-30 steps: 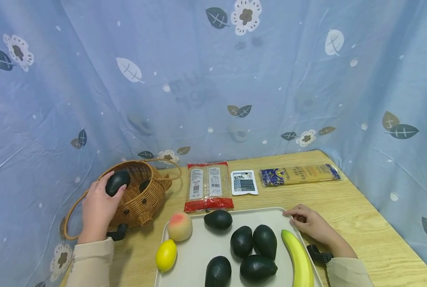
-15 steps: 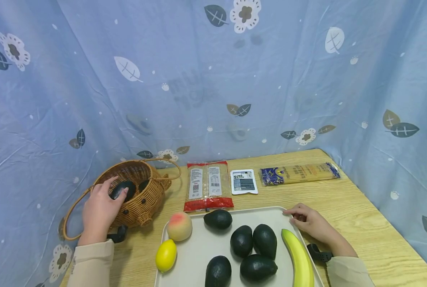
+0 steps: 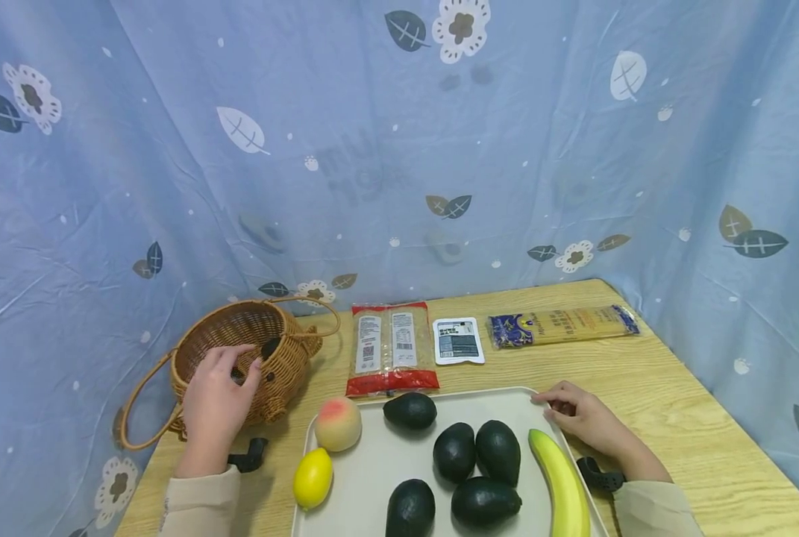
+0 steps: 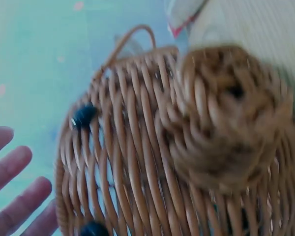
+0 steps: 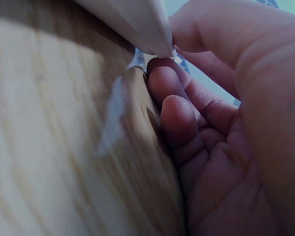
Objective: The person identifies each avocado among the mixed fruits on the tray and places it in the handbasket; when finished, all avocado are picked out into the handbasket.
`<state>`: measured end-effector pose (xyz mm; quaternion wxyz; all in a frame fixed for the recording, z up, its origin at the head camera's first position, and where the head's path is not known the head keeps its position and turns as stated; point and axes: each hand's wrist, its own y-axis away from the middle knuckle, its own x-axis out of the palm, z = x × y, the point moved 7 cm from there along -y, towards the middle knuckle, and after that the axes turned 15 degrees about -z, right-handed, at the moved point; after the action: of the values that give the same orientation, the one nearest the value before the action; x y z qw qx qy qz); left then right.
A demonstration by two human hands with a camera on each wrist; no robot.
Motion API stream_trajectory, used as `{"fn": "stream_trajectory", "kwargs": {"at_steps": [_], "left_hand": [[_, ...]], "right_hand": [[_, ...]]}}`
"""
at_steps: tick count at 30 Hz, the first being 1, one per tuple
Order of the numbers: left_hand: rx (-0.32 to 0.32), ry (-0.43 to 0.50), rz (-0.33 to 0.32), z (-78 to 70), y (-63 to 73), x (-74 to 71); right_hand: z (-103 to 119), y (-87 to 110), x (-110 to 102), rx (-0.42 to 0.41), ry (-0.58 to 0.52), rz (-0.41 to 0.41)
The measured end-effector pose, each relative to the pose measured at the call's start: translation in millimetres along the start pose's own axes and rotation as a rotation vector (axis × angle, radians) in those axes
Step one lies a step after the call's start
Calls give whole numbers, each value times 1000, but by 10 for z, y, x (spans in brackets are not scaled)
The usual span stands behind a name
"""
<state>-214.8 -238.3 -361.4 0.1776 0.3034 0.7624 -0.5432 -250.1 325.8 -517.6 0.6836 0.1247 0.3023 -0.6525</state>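
My left hand [image 3: 216,399] is over the near rim of a wicker basket [image 3: 290,382] with a snout and dark button eyes. Its fingers [image 4: 32,194] are spread apart and hold nothing in the left wrist view. Inside the basket a dark avocado [image 3: 269,347] partly shows; the hand hides much of the rest. At the far right corner of a cream tray [image 3: 365,488], my right hand [image 3: 590,424] pinches the rim, thumb above and curled fingers [image 5: 179,120] below. Several avocados [image 3: 485,501], a peach [image 3: 338,424], a lemon [image 3: 313,478] and a banana [image 3: 562,485] lie on the tray.
Behind the tray lie a red-edged bag of grain [image 3: 394,349], a small white packet [image 3: 458,341] and a pack of noodles [image 3: 563,327]. A blue curtain [image 3: 399,186] hangs along the back and sides. The basket's handle [image 3: 137,418] sticks out to the left.
My left hand has lowered an avocado into the basket, let go of it and shifted right toward the near rim. The right hand has stayed at the tray corner.
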Motion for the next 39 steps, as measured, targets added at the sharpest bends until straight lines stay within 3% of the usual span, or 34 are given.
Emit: {"fn": "stream_trajectory", "kwargs": {"at_steps": [5, 9, 20, 29, 39], "left_hand": [[66, 66, -47, -225, 105, 11], [120, 98, -29, -400, 195, 55], [183, 155, 167, -884, 391, 261], [277, 205, 253, -1210, 521, 438], [364, 232, 450, -1526, 734, 672]], "right_hand": [[11, 7, -4, 21, -10, -1], [18, 7, 4, 30, -16, 5], [26, 14, -4, 39, -18, 11], [48, 16, 9, 15, -35, 14], [24, 12, 5, 29, -29, 4]]}}
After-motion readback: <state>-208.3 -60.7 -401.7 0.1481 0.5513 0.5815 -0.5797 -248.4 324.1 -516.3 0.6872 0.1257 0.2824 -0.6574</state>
